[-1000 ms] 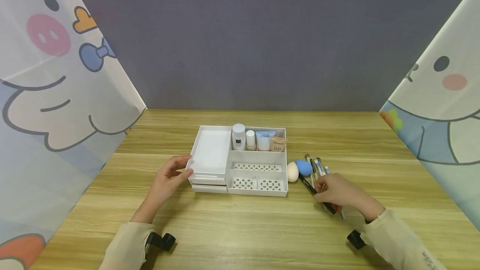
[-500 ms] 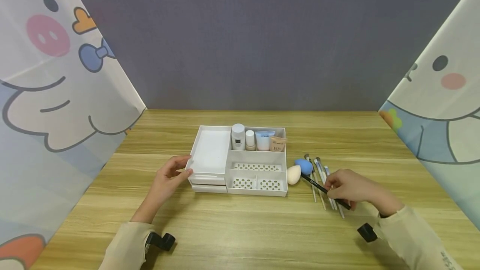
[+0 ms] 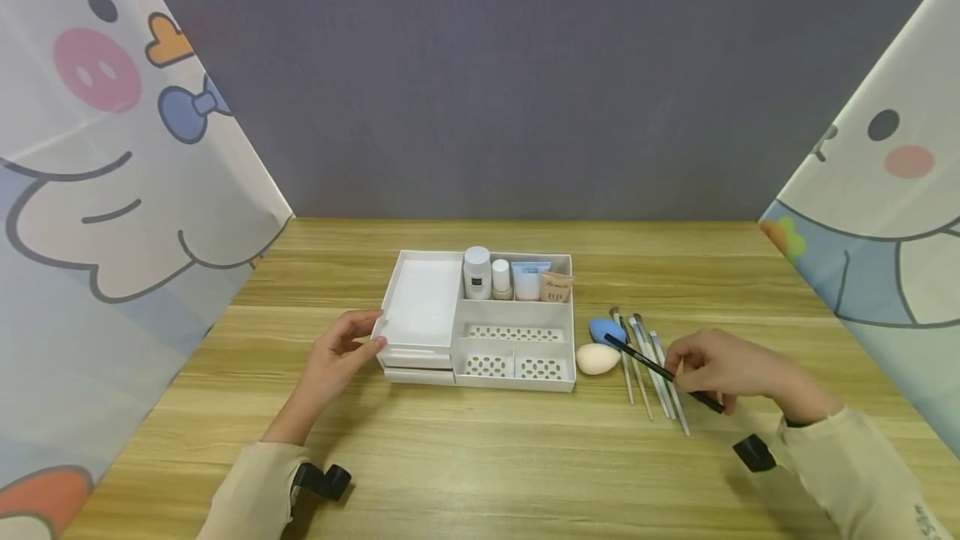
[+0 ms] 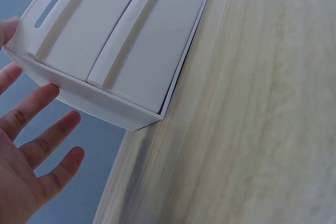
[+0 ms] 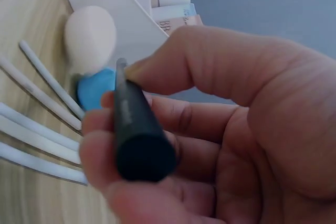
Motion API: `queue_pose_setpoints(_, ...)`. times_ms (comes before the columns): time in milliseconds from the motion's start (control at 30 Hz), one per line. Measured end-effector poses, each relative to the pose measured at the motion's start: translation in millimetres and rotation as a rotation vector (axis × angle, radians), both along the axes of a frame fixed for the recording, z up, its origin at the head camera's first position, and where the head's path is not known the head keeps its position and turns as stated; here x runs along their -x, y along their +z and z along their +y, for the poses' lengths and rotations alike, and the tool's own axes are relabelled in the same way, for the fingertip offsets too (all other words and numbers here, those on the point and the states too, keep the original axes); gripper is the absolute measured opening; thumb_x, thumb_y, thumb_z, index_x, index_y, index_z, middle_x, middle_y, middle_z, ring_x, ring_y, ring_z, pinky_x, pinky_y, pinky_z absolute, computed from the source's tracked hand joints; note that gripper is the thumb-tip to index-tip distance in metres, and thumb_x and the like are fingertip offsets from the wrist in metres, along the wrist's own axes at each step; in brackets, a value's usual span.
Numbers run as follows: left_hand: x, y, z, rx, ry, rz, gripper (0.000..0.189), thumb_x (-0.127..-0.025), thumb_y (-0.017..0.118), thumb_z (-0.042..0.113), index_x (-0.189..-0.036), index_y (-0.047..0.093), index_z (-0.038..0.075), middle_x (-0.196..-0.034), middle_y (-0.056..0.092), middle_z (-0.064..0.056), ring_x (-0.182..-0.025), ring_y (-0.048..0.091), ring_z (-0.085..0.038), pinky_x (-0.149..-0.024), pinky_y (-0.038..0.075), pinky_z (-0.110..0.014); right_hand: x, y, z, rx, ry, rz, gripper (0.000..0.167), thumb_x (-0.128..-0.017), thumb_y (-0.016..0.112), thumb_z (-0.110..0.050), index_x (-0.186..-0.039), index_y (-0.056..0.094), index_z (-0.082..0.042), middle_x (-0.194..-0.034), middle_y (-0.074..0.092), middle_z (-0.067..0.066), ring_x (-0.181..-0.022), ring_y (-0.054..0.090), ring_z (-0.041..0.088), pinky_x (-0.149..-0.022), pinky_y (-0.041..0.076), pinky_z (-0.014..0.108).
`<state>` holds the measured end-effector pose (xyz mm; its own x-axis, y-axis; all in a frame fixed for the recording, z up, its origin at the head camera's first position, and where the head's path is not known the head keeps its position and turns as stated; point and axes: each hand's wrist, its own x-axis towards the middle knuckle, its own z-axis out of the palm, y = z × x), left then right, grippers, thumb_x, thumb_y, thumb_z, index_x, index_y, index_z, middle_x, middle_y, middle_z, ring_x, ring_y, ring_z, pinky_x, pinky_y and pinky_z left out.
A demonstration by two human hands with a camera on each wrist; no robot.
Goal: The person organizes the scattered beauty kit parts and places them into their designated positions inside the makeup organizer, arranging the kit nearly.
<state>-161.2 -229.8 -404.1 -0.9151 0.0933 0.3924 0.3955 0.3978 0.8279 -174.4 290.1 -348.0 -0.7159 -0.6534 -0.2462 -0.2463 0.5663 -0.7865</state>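
Note:
In the head view my right hand [image 3: 731, 369] pinches a slim black makeup pen [image 3: 637, 354], slanted over several makeup brushes [image 3: 660, 373] on the table. Up close in the right wrist view, the pen's [image 5: 137, 129] blunt round end faces the camera, thumb on top and fingers beneath. Left of the brushes lie a blue makeup sponge [image 3: 604, 328] and a cream makeup sponge [image 3: 597, 359]. My left hand [image 3: 341, 352] touches the front left corner of a white makeup organizer [image 3: 420, 304]; the left wrist view shows its fingers [image 4: 60, 129] spread beside the wall.
Along the organizer's back row stand a white bottle [image 3: 477, 275], a small white-capped bottle [image 3: 501, 280], a blue-white tube [image 3: 529, 282] and a beige BB tube [image 3: 556, 287]. Two shallow drawers [image 3: 418, 367] sit at its front left. A grey panel [image 3: 525, 82] rises behind the wooden table [image 3: 480, 457].
My right hand has moved right and slightly back with the black makeup pen, lifting it off the brushes. The cream sponge has rolled round to lie sideways. My left hand stays put.

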Motion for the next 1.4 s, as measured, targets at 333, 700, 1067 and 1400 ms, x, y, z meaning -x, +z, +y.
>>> queue_pose_setpoints(333,0.2,2.1,1.9,-0.003,-0.003,-0.002,0.031,-0.092,0.067,-0.001,-0.123,0.061,-0.002,-0.125,0.064,-0.009,-0.106,0.057,0.004,-0.081,0.048,-0.023,6.8,7.6,-1,0.031,0.0,0.019,0.019,-0.096,0.059,-0.004,-0.111,0.061,0.007,-0.063,0.054,-0.006,-0.046,0.046,0.005,-0.039,0.049,0.038)
queue_pose_setpoints(700,1.7,0.8,0.9,-0.011,-0.007,0.005,0.032,-0.092,0.067,-0.002,-0.123,0.062,-0.002,-0.123,0.065,0.0,-0.106,0.058,0.004,-0.08,0.048,-0.023,16.3,13.5,-22,0.019,0.037,0.065,0.02,-0.099,0.059,-0.007,-0.115,0.062,0.004,-0.069,0.057,-0.003,-0.052,0.051,0.008,-0.044,0.05,0.037)
queue_pose_setpoints(1067,1.0,1.0,1.3,-0.023,-0.018,0.013,0.031,-0.091,0.067,-0.004,-0.122,0.062,-0.002,-0.122,0.065,0.004,-0.105,0.058,0.004,-0.079,0.049,-0.023,24.7,23.1,-52,0.001,0.059,0.093,0.021,-0.099,0.061,-0.01,-0.116,0.063,0.001,-0.077,0.058,0.001,-0.057,0.053,0.011,-0.051,0.051,0.033)
queue_pose_setpoints(1400,1.2,-1.5,-0.3,-0.024,-0.026,0.025,0.031,-0.092,0.066,-0.004,-0.122,0.061,-0.003,-0.122,0.064,0.009,-0.106,0.058,0.004,-0.08,0.049,-0.023,35.9,22.4,-81,-0.01,0.097,0.179,0.017,-0.099,0.062,-0.014,-0.112,0.066,-0.004,-0.074,0.054,-0.003,-0.056,0.047,0.008,-0.052,0.044,0.026)
